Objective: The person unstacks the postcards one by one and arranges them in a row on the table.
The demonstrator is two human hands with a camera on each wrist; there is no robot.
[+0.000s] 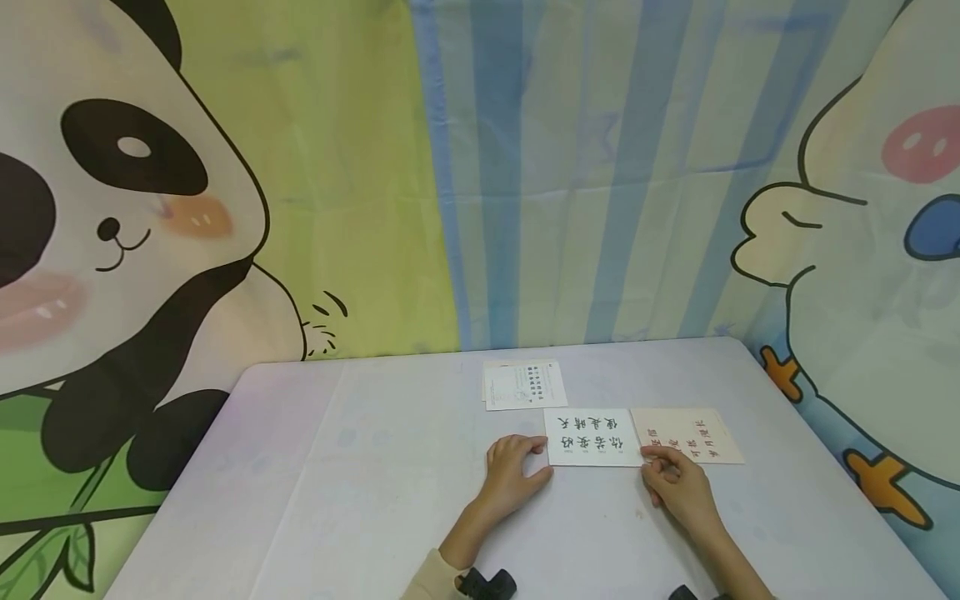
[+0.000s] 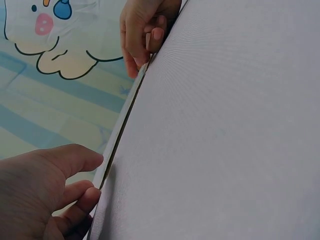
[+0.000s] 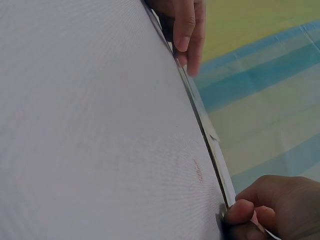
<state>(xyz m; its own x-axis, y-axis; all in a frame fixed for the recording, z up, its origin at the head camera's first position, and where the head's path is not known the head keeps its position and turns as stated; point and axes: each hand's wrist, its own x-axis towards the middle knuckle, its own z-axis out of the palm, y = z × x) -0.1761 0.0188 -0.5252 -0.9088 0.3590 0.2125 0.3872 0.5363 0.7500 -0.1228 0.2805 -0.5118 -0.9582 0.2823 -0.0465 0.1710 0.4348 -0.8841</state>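
Observation:
A white card [image 1: 592,448] with two rows of black Chinese characters, upside down in the head view, lies on the table. My left hand [image 1: 512,477] is at its left edge, fingers and thumb spread apart and touching the edge near the corner. At the card's near right corner, my right hand [image 1: 678,487] pinches the edge between thumb and forefinger, the other fingers curled under. A cream card [image 1: 723,429] with reddish characters lies against the white card's right side, partly covered by the right fingers. Both wrist views show the cards nearly edge-on.
Behind the white card lies a small stack of paler cards [image 1: 517,387] with small print. The white tabletop [image 1: 375,467] spreads out around the cards. A cloth backdrop [image 1: 562,167] with cartoon animals hangs beyond the table's back edge.

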